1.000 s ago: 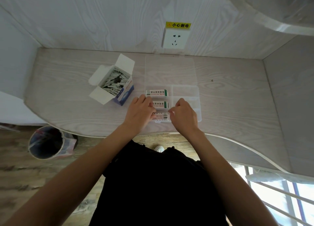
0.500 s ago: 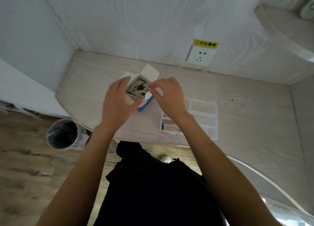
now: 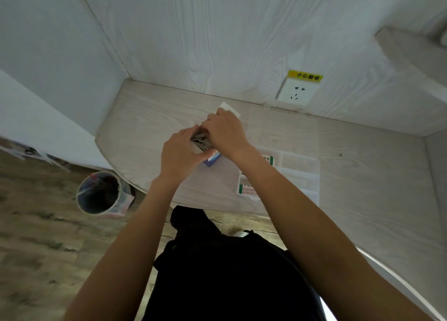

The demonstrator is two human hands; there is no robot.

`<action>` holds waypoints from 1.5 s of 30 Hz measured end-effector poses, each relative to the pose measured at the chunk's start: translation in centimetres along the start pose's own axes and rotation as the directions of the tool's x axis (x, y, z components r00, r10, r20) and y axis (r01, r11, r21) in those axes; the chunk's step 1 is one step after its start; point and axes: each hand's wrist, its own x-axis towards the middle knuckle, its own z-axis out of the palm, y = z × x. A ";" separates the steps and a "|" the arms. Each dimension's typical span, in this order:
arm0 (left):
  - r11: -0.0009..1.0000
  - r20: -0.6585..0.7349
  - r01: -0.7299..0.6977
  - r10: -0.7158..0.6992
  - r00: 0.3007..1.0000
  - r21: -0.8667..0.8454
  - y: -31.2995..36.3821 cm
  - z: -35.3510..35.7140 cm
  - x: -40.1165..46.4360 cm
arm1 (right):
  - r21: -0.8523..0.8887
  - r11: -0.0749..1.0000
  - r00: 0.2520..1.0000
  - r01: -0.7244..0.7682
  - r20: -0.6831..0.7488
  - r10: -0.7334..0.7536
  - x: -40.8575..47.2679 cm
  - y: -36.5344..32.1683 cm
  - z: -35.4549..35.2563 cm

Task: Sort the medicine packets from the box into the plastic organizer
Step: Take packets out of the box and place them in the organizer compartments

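Fingers of the right hand (image 3: 226, 132) curl down into the mouth of the small white-and-blue cardboard box (image 3: 210, 156), seemingly pinching the thin dark-printed medicine packets (image 3: 202, 143) inside, though the grasp itself is hidden. The left hand (image 3: 180, 155) grips the box's near side, steadying it near the pale wood-grain desk (image 3: 145, 117)'s left front edge. The packets look light, flat and slippery, best taken by their upper edges. The clear plastic organizer (image 3: 300, 173), right of the box, holds some labelled packets.
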 end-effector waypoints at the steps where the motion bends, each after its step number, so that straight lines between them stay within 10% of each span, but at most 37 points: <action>1: 1.000 -0.012 0.009 -0.009 1.000 -0.003 0.0 0.1 0.0 | 0.014 1.000 0.999 0.004 -0.048 -0.003 -0.1 0.3 -0.2; 22: 0.997 0.072 -0.052 0.048 0.996 0.056 -0.3 -1.1 2.5 | 0.211 0.968 0.982 -0.133 -0.106 0.158 -0.2 1.0 -0.1; 32: 0.995 -0.006 -0.080 0.080 0.997 -0.055 0.4 -1.9 3.0 | 0.856 0.428 0.744 -0.290 -0.079 0.663 -4.5 4.1 -2.7; 35: 0.938 -0.128 -0.219 0.190 0.973 -0.268 3.1 -3.2 2.1 | 0.923 0.286 0.786 -0.257 0.027 0.618 -6.5 5.0 -3.9; 41: 0.910 0.496 0.007 0.219 0.840 -0.415 7.8 -1.7 1.1 | 0.915 0.279 0.815 -0.292 0.086 0.572 -11.1 5.0 -3.9; 45: 0.884 0.625 0.067 0.271 0.733 -0.462 8.1 1.4 -0.2 | 0.922 0.190 0.769 -0.339 0.155 0.620 -13.4 5.6 -3.4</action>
